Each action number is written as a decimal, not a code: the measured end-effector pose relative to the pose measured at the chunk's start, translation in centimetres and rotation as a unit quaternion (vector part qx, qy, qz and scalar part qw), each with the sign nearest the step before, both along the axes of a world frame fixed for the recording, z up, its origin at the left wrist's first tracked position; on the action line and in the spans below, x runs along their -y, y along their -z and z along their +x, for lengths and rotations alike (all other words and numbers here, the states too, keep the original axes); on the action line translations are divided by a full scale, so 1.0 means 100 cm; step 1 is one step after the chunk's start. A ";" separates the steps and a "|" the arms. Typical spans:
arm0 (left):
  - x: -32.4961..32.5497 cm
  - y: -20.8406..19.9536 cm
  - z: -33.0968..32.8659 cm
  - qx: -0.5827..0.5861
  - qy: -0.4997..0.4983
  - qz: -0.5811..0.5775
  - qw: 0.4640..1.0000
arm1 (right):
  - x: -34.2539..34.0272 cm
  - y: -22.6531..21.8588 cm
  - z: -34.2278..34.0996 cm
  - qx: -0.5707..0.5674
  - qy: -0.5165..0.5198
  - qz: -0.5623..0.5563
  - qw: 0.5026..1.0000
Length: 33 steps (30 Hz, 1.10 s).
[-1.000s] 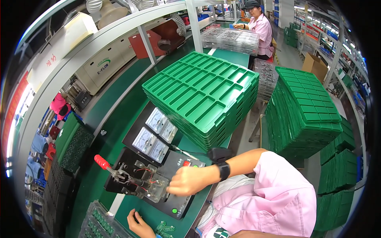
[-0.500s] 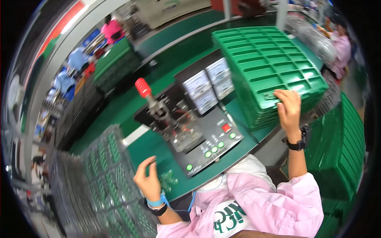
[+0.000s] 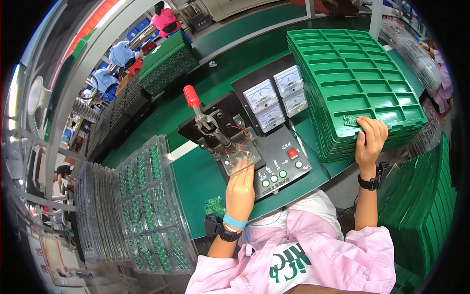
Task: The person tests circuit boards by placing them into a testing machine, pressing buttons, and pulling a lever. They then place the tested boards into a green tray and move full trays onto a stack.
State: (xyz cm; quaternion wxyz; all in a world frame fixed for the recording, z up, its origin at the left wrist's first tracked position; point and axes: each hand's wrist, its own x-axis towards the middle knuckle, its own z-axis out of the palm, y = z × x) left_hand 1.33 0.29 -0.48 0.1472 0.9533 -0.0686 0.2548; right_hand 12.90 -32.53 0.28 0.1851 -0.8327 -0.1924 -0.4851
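Note:
My right hand (image 3: 372, 139) rests over the near edge of the top green tray (image 3: 362, 88). Its curled fingertips are at one end of a small green circuit board (image 3: 350, 120) lying in a front compartment. My left hand (image 3: 240, 193) reaches over the black test fixture (image 3: 230, 169), fingers stretched out close together, tips at its clear plate (image 3: 248, 155). Whether a board lies beneath these fingertips is hidden. The fixture has a toggle clamp with a red handle (image 3: 191, 97), which stands up. Several loose circuit boards (image 3: 213, 206) lie on the table left of my left wrist.
Clear trays full of boards (image 3: 152, 206) stand stacked at the left. Panel meters (image 3: 264, 105) rise behind the fixture; a red switch (image 3: 292, 154) and green buttons sit on its front. More green trays (image 3: 416, 196) stand at the right. People work in the background.
My left hand has moved right and forward, from above the loose boards to the fixture. My right hand stays by the board on the tray. The whole view has shifted a little.

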 end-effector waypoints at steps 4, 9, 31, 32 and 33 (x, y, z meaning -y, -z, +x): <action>0.012 -0.007 0.001 -0.001 0.010 0.046 0.999 | 0.001 0.002 0.002 0.010 0.006 0.003 1.000; 0.002 -0.002 0.001 -0.001 0.006 0.043 0.999 | -0.001 0.003 0.005 0.024 0.007 0.007 1.000; 0.005 -0.001 0.005 0.013 0.059 -0.002 0.998 | 0.004 0.000 0.003 0.038 0.029 0.009 0.999; 0.007 0.000 0.006 0.016 0.082 -0.009 0.996 | 0.007 0.001 0.003 0.042 0.022 0.014 0.999; 0.004 -0.001 0.001 0.005 0.051 0.015 0.999 | 0.009 0.002 0.002 0.048 0.019 0.017 0.999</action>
